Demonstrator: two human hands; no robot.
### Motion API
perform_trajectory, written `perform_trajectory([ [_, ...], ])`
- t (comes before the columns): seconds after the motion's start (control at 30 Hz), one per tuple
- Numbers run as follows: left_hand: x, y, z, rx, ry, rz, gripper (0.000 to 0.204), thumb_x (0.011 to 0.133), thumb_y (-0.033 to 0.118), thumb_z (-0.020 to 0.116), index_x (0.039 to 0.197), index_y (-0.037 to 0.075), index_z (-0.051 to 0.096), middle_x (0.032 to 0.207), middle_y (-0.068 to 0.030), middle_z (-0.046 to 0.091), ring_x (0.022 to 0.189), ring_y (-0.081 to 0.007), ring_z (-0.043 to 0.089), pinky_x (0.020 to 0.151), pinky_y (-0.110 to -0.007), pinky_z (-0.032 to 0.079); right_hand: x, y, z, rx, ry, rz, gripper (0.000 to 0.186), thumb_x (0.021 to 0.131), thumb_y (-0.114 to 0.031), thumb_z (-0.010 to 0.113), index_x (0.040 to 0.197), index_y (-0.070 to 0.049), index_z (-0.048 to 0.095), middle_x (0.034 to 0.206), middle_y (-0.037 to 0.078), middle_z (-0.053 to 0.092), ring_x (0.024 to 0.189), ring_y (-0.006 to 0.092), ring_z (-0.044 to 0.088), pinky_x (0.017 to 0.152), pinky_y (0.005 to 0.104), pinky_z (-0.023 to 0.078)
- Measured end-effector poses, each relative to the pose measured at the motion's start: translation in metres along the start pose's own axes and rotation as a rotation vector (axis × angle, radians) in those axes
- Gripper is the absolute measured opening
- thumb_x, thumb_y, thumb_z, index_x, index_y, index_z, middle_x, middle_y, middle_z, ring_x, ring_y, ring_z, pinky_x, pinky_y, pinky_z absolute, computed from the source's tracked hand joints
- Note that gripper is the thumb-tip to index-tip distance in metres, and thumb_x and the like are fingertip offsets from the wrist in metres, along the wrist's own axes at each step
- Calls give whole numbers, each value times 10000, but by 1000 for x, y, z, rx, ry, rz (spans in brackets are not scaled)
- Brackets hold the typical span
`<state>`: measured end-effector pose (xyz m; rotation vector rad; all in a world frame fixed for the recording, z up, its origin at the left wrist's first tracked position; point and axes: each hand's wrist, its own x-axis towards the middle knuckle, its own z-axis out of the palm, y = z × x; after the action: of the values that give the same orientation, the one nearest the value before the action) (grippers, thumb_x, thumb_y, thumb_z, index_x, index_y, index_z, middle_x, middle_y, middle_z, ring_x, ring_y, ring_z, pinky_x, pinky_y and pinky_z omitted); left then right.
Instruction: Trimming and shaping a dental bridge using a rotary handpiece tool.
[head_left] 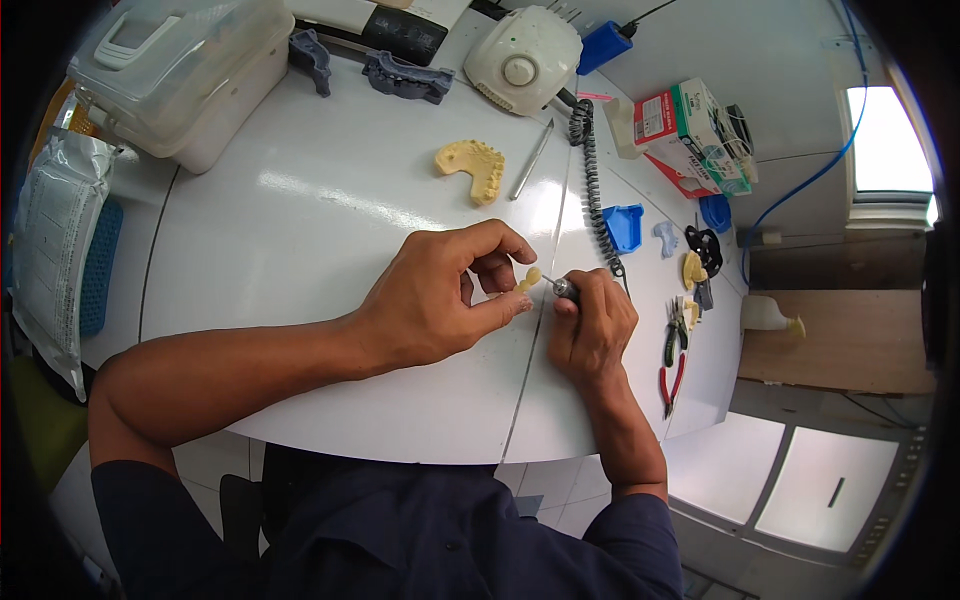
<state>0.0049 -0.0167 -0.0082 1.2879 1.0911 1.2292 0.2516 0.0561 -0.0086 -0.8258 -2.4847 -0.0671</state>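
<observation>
My left hand (430,295) pinches a small yellowish dental piece (531,278) between thumb and fingers above the white table. It looks like a few joined tooth crowns, partly hidden by my fingertips. My right hand (597,325) is wrapped round a dark rotary handpiece (566,289). The handpiece's thin bur points left at the dental piece; I cannot tell whether they touch. Beyond my hands lies a yellow plaster dental model (480,168), curved like part of an arch, with a slim metal tool (532,160) to its right.
A cream control box (523,62) with a coiled cord (591,180) stands at the back. Two grey dental moulds (408,79) lie left of it, near a clear lidded box (185,70). On the right are a blue tray (623,229), glove boxes (690,140) and red-handled pliers (673,375).
</observation>
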Motion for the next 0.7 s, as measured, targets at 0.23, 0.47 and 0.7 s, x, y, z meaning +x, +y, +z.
perform_trajectory([
  [0.23, 2, -9, 1, 31, -4, 69, 311, 886, 121, 839, 1161, 31, 725, 854, 0, 707, 681, -48, 559, 586, -231, 424, 1, -2, 1, 4, -27, -16, 252, 1029, -275, 679, 964, -32, 660, 758, 90, 568, 616, 282, 565, 588, 395, 433],
  [0.47, 1, -13, 3, 28, -8, 102, 303, 885, 128, 836, 1144, 30, 713, 837, -16, 700, 738, -87, 620, 656, -269, 479, 4, -5, 1, -2, -30, -23, 247, 1022, -267, 685, 965, -28, 663, 755, 89, 567, 618, 279, 566, 586, 396, 430],
  [0.7, 2, -14, 2, 9, -38, 142, 305, 892, 117, 831, 1154, 22, 707, 868, -38, 707, 769, -120, 660, 700, -284, 533, 3, -7, 3, 26, -30, -32, 246, 1013, -265, 690, 967, -24, 665, 765, 92, 581, 620, 279, 567, 591, 392, 436],
])
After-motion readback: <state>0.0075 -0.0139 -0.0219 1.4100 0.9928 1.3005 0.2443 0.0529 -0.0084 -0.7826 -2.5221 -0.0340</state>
